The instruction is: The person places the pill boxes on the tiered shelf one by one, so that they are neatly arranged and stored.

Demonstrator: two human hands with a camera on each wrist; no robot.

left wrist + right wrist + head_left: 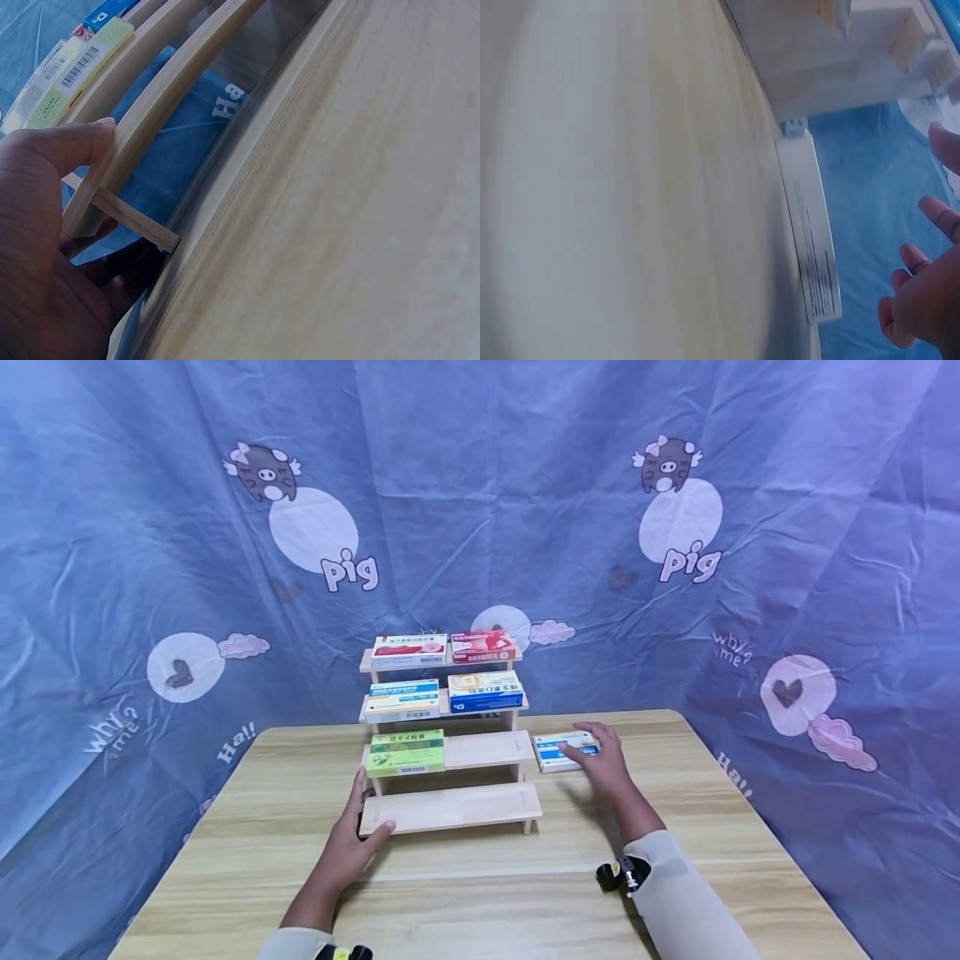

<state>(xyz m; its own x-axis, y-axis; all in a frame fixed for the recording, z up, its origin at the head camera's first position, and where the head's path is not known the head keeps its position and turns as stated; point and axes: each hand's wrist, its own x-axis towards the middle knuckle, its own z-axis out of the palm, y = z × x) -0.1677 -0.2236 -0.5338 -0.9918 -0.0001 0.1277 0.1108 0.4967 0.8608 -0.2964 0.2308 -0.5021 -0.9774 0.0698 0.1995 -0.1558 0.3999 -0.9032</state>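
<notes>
A wooden stepped display stand stands on the table. My left hand grips the left end of its lowest step; in the left wrist view the thumb lies on the step's front edge and the fingers reach round the end. To the right of the stand, a white and blue medicine box lies flat on the table. My right hand hovers over the right part of this box, thumb and fingers spread. In the right wrist view, the fingers stand apart from the box's printed white side.
A green medicine box sits on the left of the third step from the top. Above it are a white-blue-yellow box, a vitamin D box, a white and red box and a red box. A blue curtain hangs behind.
</notes>
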